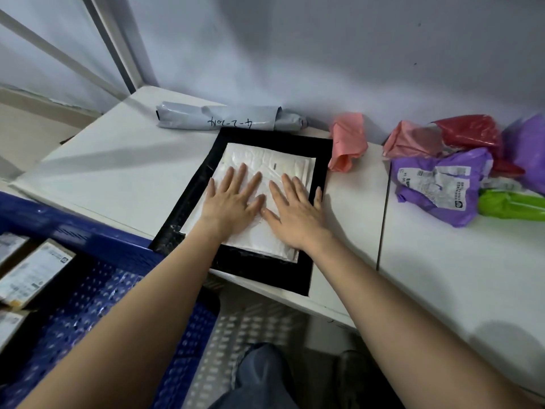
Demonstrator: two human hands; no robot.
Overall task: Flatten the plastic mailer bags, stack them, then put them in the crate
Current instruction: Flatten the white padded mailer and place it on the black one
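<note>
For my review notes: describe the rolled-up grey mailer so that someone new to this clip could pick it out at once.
Start at the white table and look to its far edge, against the wall. The grey mailer bag lies there as a long roll, just beyond the black mailer under the stack being pressed. Unlike the pink, red, purple and green bags to the right, it is grey with handwritten black marks.

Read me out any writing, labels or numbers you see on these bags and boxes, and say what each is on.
Grey rolled mailer: handwritten marks, upside down, not legible.
Purple mailer: printed shipping label, too blurred to read.
White mailer under both hands: small dark mark, unreadable.
Boxes in the blue crate: labels too blurred.
</note>
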